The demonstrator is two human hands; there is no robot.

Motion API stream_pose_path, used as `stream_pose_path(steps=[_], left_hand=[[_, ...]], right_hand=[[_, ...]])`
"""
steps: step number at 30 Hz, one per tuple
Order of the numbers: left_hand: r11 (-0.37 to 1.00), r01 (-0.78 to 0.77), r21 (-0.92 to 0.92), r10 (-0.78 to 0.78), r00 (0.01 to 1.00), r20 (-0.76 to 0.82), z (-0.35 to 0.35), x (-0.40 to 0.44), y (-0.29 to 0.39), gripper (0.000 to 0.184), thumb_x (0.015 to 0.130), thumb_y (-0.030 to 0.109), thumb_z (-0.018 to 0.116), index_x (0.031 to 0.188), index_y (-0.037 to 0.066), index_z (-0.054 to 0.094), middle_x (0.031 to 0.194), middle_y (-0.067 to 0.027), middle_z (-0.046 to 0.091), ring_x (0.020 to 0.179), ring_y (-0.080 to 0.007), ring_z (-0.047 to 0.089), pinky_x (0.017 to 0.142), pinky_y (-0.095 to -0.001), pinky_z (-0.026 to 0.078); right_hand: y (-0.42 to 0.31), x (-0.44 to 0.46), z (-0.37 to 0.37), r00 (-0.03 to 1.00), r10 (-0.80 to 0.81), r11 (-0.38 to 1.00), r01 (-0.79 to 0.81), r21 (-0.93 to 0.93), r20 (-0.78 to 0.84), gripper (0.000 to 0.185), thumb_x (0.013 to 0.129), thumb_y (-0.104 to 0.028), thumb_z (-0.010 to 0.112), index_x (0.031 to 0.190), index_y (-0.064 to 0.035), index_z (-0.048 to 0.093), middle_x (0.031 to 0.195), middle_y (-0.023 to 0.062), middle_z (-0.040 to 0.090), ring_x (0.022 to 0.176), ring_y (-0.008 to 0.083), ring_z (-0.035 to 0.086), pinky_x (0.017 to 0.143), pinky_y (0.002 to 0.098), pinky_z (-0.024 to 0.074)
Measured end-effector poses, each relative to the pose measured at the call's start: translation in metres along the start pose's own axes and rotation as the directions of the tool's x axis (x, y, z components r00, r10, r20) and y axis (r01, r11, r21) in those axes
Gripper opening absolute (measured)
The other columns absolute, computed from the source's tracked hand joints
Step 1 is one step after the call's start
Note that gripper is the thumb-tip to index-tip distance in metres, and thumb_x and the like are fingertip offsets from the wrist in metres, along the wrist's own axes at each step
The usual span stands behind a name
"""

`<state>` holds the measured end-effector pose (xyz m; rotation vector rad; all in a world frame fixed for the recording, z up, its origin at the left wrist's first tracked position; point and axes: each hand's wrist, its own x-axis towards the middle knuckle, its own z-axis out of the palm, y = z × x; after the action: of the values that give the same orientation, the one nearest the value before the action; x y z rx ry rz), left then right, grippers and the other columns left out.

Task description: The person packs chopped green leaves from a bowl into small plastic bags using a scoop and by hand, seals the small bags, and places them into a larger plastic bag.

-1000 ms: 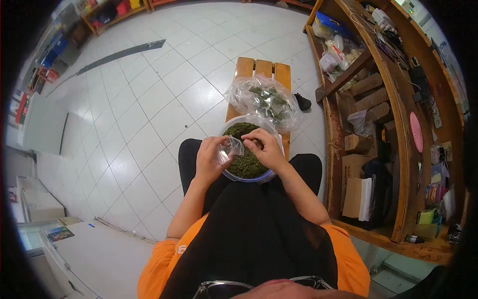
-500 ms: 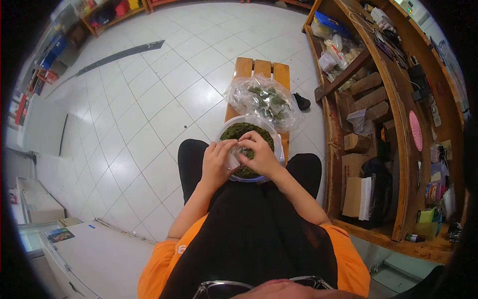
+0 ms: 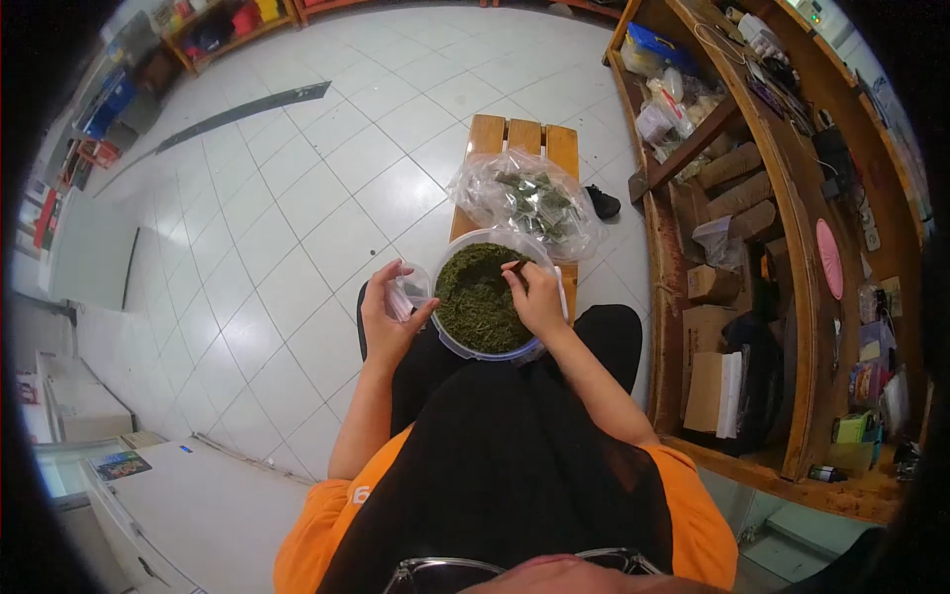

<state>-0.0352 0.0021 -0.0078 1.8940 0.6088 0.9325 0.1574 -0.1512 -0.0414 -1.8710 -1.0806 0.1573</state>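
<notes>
A round translucent tub [image 3: 457,346] of chopped green dried plant bits [image 3: 477,309] stands at the near end of a slatted wooden bench [image 3: 487,136], between my knees. Left of its rim, my left hand [image 3: 388,315] grips a small clear plastic bag [image 3: 407,289] between thumb and fingers. My right hand [image 3: 535,300] reaches over the right rim with thumb and fingertips pinched together just above the plant bits; what is in the pinch, if anything, is too small to name. Behind the tub lies a large clear plastic bag [image 3: 475,193] with green leafy pieces inside.
A wooden shelf unit [image 3: 661,247] with boxes, bags and several loose items runs along the right. A black shoe [image 3: 602,202] lies on the tiled floor [image 3: 297,198] beside the bench. A white chest-like unit [image 3: 213,515] stands at the lower left.
My hands have parted from over the tub. The left has moved left past the rim with the small plastic bag; the right has shifted right and stays over the plant bits.
</notes>
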Motion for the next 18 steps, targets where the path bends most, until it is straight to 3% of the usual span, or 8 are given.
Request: stream_pose_path(steps=[2,4,7,10,11,14,16,18], left_hand=[[1.000,0.017,-0.004,-0.016,1.000,0.014,0.000,-0.001,0.002,0.076,0.066,0.006,0.085,0.132,0.004,0.048,0.116,-0.0096,0.059,0.109,-0.0206,0.055,0.096,-0.0339,0.042],[1.000,0.029,-0.010,-0.029,0.999,0.028,0.002,0.000,0.007,0.077,0.066,0.007,0.085,0.133,0.004,0.047,0.117,-0.0099,0.059,0.110,-0.0208,0.055,0.097,-0.0338,0.042],[0.999,0.051,-0.004,-0.050,0.998,0.035,0.005,0.000,0.016,0.078,0.063,0.009,0.087,0.131,0.003,0.049,0.116,-0.0112,0.060,0.109,-0.0221,0.057,0.096,-0.0343,0.043],[0.997,0.046,-0.059,-0.041,0.995,0.091,0.009,0.000,0.019,0.079,0.063,0.010,0.087,0.131,0.001,0.048,0.118,-0.0113,0.060,0.109,-0.0219,0.057,0.096,-0.0339,0.043],[0.995,0.059,-0.076,-0.049,0.991,0.125,0.012,-0.001,0.018,0.080,0.063,0.011,0.088,0.131,0.001,0.048,0.118,-0.0113,0.060,0.109,-0.0215,0.057,0.096,-0.0337,0.043],[0.987,0.101,-0.125,-0.078,0.980,0.182,0.028,-0.002,0.011,0.078,0.064,0.014,0.087,0.131,0.002,0.049,0.118,-0.0117,0.060,0.110,-0.0233,0.058,0.097,-0.0352,0.043],[0.997,0.013,0.072,-0.033,0.962,0.272,0.037,0.002,0.020,0.076,0.065,0.017,0.086,0.130,0.005,0.050,0.118,-0.0119,0.060,0.109,-0.0271,0.057,0.096,-0.0370,0.044],[0.996,-0.037,0.083,0.013,0.963,0.270,0.051,0.003,0.018,0.073,0.065,0.018,0.085,0.129,0.008,0.051,0.117,-0.0119,0.061,0.107,-0.0306,0.056,0.094,-0.0386,0.044]], right_hand=[[0.006,-0.002,0.007,0.997,0.036,0.999,-0.034,0.031,-0.068,0.014,0.091,-0.011,0.059,0.095,0.0005,0.066,0.081,0.0132,0.067,0.070,0.0237,0.065,0.063,0.0325,0.0486],[0.013,-0.003,0.012,0.966,0.260,0.960,-0.258,0.112,-0.001,0.015,0.092,-0.012,0.058,0.095,0.0014,0.066,0.082,0.0124,0.068,0.069,0.0176,0.066,0.062,0.0310,0.0495],[0.027,0.001,0.013,0.918,0.396,0.907,-0.387,0.165,-0.025,0.019,0.096,-0.015,0.056,0.098,0.0015,0.064,0.082,0.0097,0.067,0.067,0.0142,0.065,0.058,0.0289,0.0498],[0.031,0.004,0.007,0.882,0.462,0.841,-0.403,0.360,-0.094,0.019,0.098,-0.018,0.053,0.099,0.0001,0.060,0.083,0.0074,0.065,0.067,0.0138,0.065,0.057,0.0262,0.0500],[0.032,0.005,0.000,0.870,0.486,0.837,-0.438,0.329,-0.079,0.021,0.100,-0.021,0.050,0.099,-0.0009,0.056,0.081,0.0060,0.063,0.067,0.0131,0.063,0.056,0.0250,0.0491],[0.022,0.014,-0.015,0.834,0.495,0.785,-0.309,0.537,-0.244,0.024,0.100,-0.023,0.050,0.097,0.0000,0.057,0.075,0.0061,0.064,0.062,0.0136,0.062,0.054,0.0277,0.0490],[0.013,0.015,-0.031,0.862,0.451,0.820,-0.299,0.488,-0.231,0.021,0.101,-0.022,0.049,0.100,-0.0018,0.055,0.079,0.0039,0.060,0.064,0.0115,0.059,0.054,0.0263,0.0468],[-0.003,0.017,-0.041,0.852,0.418,0.798,-0.179,0.575,-0.316,0.022,0.101,-0.023,0.049,0.098,-0.0019,0.054,0.079,0.0032,0.059,0.064,0.0101,0.056,0.054,0.0252,0.0448]])
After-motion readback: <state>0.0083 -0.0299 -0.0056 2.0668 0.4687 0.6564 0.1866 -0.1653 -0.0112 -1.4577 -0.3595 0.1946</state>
